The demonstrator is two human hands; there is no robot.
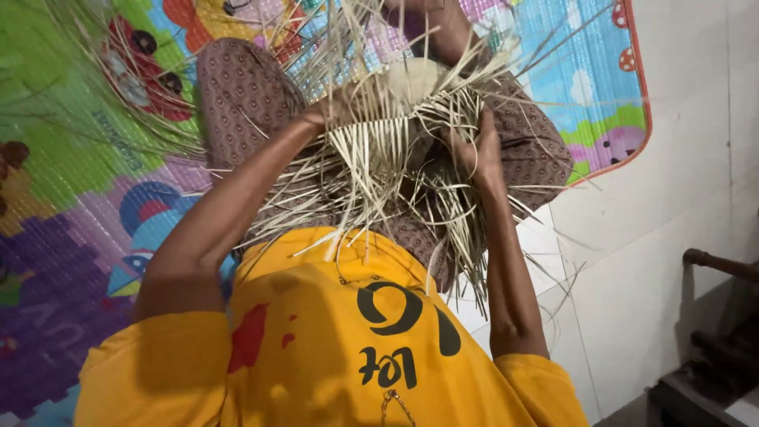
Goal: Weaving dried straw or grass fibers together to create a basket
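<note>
Both arms reach forward, left hand point(328, 113) and right hand point(474, 150) level, each grip closed.

Yellow tee point(332, 348), brown patterned trousers point(245, 95)

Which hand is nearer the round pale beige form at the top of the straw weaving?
Left. The left hand grips strands right beside the round pale beige form; the right hand holds the woven straw mat lower, farther off.

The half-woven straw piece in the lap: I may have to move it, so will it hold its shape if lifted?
Probably only partly: the half-woven straw piece has a small tight plaited patch, but long loose strips splay and droop, so likely floppy. It looks light, being thin dry strips. Both hands, left and right, support it.
</note>
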